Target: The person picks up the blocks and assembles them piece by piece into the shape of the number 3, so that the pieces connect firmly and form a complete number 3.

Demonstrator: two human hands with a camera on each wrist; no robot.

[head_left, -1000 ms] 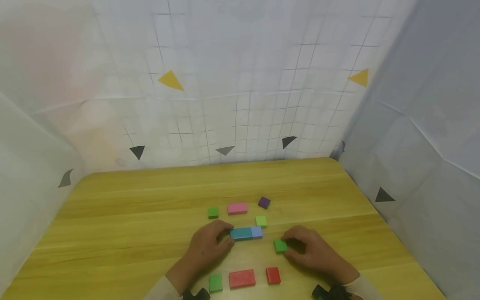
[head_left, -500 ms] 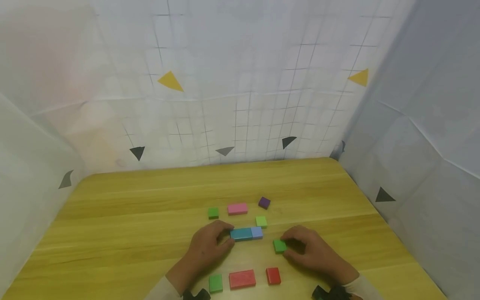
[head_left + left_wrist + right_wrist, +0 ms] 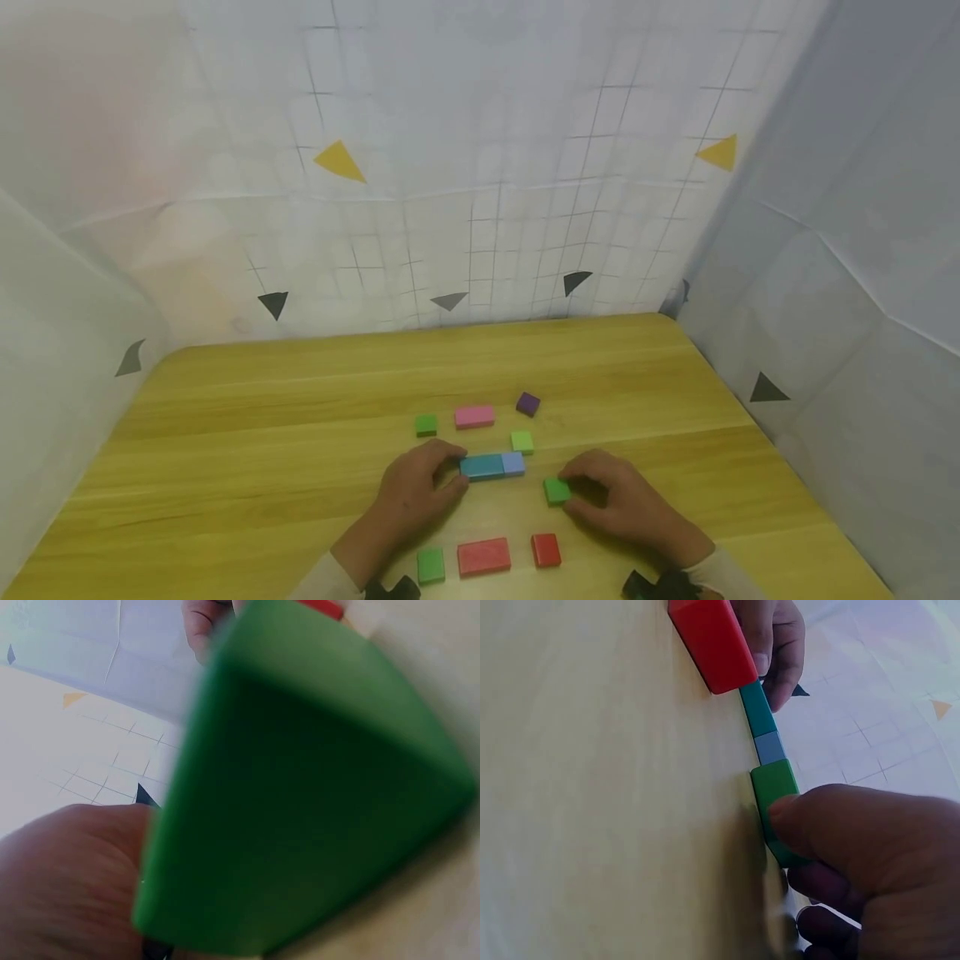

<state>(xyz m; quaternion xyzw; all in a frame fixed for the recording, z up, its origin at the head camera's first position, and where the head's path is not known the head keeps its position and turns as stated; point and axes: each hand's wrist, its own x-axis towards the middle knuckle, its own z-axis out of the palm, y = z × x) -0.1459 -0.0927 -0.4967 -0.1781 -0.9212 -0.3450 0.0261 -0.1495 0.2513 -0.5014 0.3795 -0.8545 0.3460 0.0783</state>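
Observation:
The left hand [image 3: 411, 492] has thumb and fingers at the left end of a teal block [image 3: 482, 467], whose right end touches a small light-blue block [image 3: 513, 463]. To the right, the right hand [image 3: 626, 502] pinches a green block [image 3: 556, 492] between thumb and fingers, a short gap from the light-blue one. In the right wrist view the thumb presses on the green block [image 3: 775, 784], with the teal block [image 3: 757, 709] beyond. A large green block [image 3: 300, 795] hides most of the left hand [image 3: 75, 885] in the left wrist view.
Behind lie a green block [image 3: 426, 426], a pink block [image 3: 474, 417], a purple block [image 3: 528, 404] and a light-green block [image 3: 522, 442]. Nearer are a green block [image 3: 431, 566], a long red block [image 3: 483, 557] and a small red block [image 3: 546, 551].
The right hand and its green block have shifted slightly left, toward the light-blue block. The left hand stays where it was.

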